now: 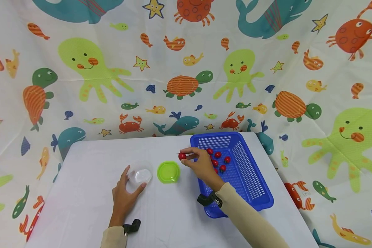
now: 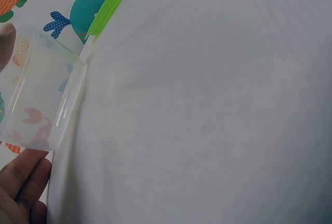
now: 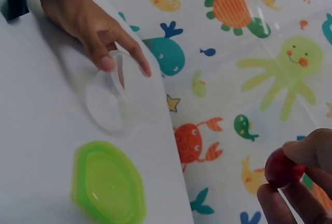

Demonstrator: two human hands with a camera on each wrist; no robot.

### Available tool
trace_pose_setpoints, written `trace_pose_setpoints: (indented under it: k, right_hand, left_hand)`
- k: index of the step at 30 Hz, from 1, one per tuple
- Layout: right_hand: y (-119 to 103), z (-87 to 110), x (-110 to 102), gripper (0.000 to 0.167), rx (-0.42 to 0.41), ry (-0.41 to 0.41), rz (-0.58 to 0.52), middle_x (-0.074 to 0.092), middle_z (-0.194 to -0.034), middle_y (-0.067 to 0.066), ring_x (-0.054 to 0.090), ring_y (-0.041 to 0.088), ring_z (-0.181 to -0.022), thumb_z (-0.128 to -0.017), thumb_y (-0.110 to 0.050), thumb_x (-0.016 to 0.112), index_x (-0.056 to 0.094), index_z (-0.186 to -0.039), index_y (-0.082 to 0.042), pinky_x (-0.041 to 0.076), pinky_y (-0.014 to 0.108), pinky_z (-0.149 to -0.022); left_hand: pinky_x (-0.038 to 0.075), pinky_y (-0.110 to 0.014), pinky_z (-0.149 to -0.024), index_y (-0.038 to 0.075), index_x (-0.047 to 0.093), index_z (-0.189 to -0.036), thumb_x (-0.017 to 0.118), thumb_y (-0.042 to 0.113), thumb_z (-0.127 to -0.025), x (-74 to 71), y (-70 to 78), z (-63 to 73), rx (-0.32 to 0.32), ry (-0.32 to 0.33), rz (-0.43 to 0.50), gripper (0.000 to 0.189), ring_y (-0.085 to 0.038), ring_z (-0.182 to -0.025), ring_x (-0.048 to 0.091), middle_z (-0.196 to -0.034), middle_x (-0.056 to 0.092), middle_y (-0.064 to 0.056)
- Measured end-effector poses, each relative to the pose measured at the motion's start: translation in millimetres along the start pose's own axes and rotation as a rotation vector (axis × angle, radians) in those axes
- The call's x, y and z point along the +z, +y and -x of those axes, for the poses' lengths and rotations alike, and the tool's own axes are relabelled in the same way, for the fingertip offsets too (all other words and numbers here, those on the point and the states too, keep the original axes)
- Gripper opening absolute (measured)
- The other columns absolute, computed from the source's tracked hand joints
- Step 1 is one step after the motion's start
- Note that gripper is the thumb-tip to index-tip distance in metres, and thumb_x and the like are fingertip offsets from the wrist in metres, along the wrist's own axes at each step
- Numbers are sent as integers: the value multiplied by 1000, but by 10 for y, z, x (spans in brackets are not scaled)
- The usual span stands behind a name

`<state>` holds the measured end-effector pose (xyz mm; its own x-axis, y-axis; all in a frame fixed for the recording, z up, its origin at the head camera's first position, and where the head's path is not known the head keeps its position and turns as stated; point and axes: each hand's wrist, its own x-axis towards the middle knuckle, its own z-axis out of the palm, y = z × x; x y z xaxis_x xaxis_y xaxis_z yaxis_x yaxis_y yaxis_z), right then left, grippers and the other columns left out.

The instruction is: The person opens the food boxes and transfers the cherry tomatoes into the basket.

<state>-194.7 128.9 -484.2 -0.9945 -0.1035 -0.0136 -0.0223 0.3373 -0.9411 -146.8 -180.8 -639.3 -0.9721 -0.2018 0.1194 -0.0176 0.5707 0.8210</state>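
Observation:
My left hand (image 1: 124, 197) holds a clear plastic container (image 1: 141, 175) between thumb and fingers on the white tabletop. In the left wrist view the container (image 2: 39, 86) is see-through, and part of the hand is cut off. My right hand (image 1: 202, 166) pinches a red cherry tomato (image 1: 182, 156) in the fingertips, near the left side of a blue basket (image 1: 251, 172). The right wrist view shows this tomato (image 3: 284, 168) between thumb and fingers. More cherry tomatoes (image 1: 222, 168) lie in the basket, some of them hidden behind the right hand.
A bright green lid (image 1: 168, 172) lies on the white table (image 1: 90, 193) between the container and the basket. Behind the table hangs a sheet (image 1: 161, 31) printed with sea animals. Each wrist wears a dark strapped device (image 1: 210, 199).

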Motion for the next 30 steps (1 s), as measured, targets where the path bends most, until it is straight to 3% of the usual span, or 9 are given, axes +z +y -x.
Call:
trace_pose_setpoints:
  k: [17, 24, 30]
  right_hand:
    - [284, 86, -428, 34, 45, 74, -34, 75, -125, 4, 68, 25, -108, -97, -13, 79, 76, -130, -17, 62, 27, -86]
    - [420, 107, -549, 34, 88, 86, -48, 72, -131, 11, 67, 27, -107, -97, -16, 79, 75, -131, -15, 60, 28, -77]
    - [529, 103, -623, 36, 121, 108, -30, 66, -140, 11, 66, 29, -113, -97, -13, 79, 75, -133, -14, 65, 34, -90]
  left_hand:
    - [28, -61, -113, 31, 29, -169, 84, 47, -87, 11, -8, -12, 3, 1, 2, 99, -45, -139, 52, -161, 50, -24]
    - [27, -60, -113, 31, 29, -168, 84, 48, -87, 12, -11, -11, -3, -4, 0, 100, -45, -140, 52, -162, 50, -23]
    - [27, -60, -114, 31, 28, -169, 84, 49, -87, 10, -2, -16, -16, -10, -4, 100, -45, -142, 51, -163, 48, -23]
